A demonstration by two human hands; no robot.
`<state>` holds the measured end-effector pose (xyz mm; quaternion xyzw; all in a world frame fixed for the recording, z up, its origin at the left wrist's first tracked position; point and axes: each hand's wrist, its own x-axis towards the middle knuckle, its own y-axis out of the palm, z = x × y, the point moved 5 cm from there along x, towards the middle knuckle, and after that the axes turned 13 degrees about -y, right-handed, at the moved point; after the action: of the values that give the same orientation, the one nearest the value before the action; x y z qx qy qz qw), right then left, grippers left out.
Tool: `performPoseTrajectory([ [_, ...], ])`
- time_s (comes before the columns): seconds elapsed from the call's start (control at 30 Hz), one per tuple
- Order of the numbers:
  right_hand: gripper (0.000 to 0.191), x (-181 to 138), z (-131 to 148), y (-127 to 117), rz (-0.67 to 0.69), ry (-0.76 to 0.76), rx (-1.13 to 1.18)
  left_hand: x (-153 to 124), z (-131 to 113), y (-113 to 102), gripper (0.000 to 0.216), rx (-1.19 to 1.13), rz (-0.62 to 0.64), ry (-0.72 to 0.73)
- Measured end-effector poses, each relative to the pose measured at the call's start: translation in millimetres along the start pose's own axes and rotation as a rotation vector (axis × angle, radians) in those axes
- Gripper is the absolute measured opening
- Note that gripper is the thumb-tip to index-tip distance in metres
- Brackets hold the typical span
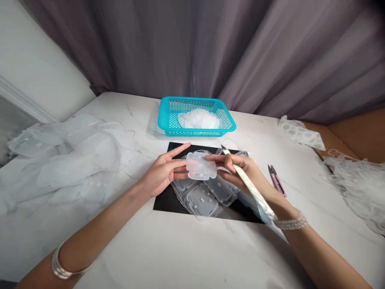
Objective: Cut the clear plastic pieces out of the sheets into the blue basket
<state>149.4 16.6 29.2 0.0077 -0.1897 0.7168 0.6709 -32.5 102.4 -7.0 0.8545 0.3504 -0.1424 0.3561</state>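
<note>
Both hands hold a translucent white plastic piece (200,165) above a black mat (168,200). My left hand (164,170) pinches its left edge, index finger stretched out. My right hand (240,170) grips its right edge and also holds a long silver-handled craft knife (249,185), blade tip pointing away. Under the hands a moulded sheet of similar plastic pieces (204,196) lies on the mat.
A teal basket (168,116) with cut white pieces stands behind the mat. Pink thread snips (277,180) lie to the right. Heaps of translucent plastic sheets sit at left (69,160) and far right (357,184). Grey curtain behind the white marble table (180,249).
</note>
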Motion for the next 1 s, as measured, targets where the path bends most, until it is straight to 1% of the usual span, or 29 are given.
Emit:
performPoseTrajectory([
  [0.1,0.036,-1,1,2,-0.034,-0.027,-0.123,1,2,-2,0.065,-0.017,-0.005,-0.012],
  [0.13,0.039,1,0,-1,-0.08,-0.037,-0.173,2,3,-3,0.064,-0.014,-0.018,-0.017],
  [0.2,0.045,14,-2,-13,-0.219,-0.06,-0.261,3,5,-5,0.062,0.02,-0.06,-0.012],
  [0.27,0.047,42,-6,-26,-0.352,-0.104,-0.292,6,3,-9,0.057,0.138,-0.129,0.058],
  [0.3,0.047,61,-8,-30,-0.391,-0.123,-0.283,7,1,-11,0.054,0.218,-0.174,0.111],
  [0.37,0.045,106,-15,-34,-0.427,-0.143,-0.238,9,-3,-17,0.049,0.366,-0.269,0.215],
  [0.43,0.039,144,-26,-37,-0.431,-0.094,-0.25,11,-6,-23,0.046,0.466,-0.348,0.293],
  [0.5,0.032,164,-34,-43,-0.432,-0.06,-0.295,11,-9,-30,0.043,0.561,-0.42,0.355],
  [0.53,0.03,163,-37,-47,-0.432,-0.055,-0.329,10,-10,-32,0.042,0.621,-0.458,0.388],
  [0.6,0.029,144,-41,-61,-0.426,-0.045,-0.428,8,-12,-35,0.041,0.749,-0.526,0.447],
  [0.67,0.032,108,-45,-81,-0.42,-0.014,-0.561,6,-13,-36,0.041,0.872,-0.575,0.497],
  [0.73,0.034,66,-51,-103,-0.41,0.053,-0.687,6,-10,-36,0.039,0.983,-0.603,0.532],
  [0.8,0.033,30,-59,-121,-0.369,0.135,-0.774,7,-6,-35,0.033,1.081,-0.622,0.549],
  [0.9,0.029,-4,-71,-131,-0.278,0.225,-0.844,11,0,-34,0.021,1.198,-0.646,0.551],
  [1.0,0.025,-15,-80,-126,-0.206,0.246,-0.884,16,2,-32,0.01,1.273,-0.651,0.542],
])
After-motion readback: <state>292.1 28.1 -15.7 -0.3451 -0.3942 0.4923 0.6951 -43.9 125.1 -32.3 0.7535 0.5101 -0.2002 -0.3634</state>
